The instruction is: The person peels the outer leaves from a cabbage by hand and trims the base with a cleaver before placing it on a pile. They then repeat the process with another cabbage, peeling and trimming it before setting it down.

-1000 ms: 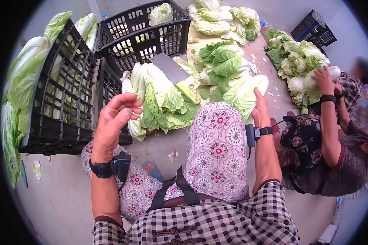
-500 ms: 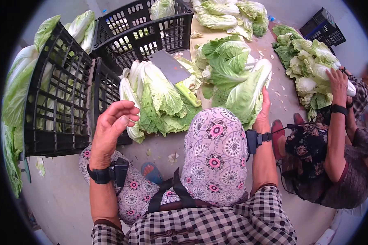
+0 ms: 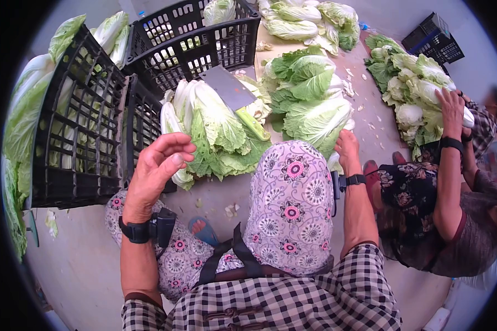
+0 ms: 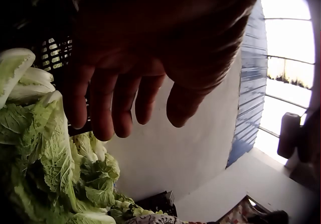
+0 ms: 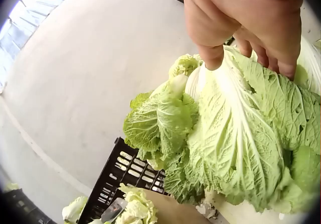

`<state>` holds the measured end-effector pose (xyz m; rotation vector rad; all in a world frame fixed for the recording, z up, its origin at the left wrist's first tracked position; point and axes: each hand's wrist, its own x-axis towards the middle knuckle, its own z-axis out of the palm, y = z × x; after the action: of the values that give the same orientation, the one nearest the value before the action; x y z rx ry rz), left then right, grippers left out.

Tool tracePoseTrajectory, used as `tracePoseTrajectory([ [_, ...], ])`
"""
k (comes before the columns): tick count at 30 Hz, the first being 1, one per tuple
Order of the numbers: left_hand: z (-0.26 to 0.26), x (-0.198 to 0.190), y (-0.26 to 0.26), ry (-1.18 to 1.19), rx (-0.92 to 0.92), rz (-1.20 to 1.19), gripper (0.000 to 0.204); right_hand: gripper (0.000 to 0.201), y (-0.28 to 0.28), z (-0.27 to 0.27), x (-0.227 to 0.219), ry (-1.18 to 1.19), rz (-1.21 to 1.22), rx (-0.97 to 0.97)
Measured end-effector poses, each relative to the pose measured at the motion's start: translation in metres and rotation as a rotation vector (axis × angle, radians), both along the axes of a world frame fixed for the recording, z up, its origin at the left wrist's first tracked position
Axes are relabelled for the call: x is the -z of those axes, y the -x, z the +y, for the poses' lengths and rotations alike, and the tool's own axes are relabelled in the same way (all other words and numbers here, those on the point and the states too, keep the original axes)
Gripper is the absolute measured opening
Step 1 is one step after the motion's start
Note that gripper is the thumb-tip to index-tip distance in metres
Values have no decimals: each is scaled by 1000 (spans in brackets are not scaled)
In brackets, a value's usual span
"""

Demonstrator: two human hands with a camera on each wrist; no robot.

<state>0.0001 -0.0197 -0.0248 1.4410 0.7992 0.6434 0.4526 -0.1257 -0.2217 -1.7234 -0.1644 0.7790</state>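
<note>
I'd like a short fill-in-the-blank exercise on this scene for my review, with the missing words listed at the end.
1. The left hand is holding ____.
2. The right hand is right by a head of Chinese ____.
3. The far-left crate is coloured ____.
4. The camera wearer's sleeves have a ____ pattern.

Missing words: nothing; cabbage; black; checked.

No readable text, brands, numbers or signs; the red mark [image 3: 236, 90] on the grey blade [image 3: 226, 85] beyond the left hand [image 3: 159, 161] is illegible.
</note>
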Motion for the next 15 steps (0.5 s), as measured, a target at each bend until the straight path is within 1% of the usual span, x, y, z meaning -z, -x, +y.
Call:
tracePoseTrajectory([
  [2, -2, -2, 0, -17, 12, -11, 45, 39, 8, -17, -10, -50, 56, -60],
  [6, -3, -4, 4, -42, 8, -51, 38, 34, 21, -64, -22, 46, 127, -235],
  [9, -4, -4, 5, -68, 1, -30, 45, 31, 35, -99, -25, 178, 120, -311],
  [11, -5, -6, 6, -65, 23, -42, 41, 31, 38, -122, -20, 213, 117, -341],
  [14, -4, -8, 10, -68, 32, -72, 40, 29, 46, -154, -19, 243, 83, -385],
  [15, -5, -9, 10, -72, 32, -81, 40, 29, 53, -164, -26, 251, 68, -390],
])
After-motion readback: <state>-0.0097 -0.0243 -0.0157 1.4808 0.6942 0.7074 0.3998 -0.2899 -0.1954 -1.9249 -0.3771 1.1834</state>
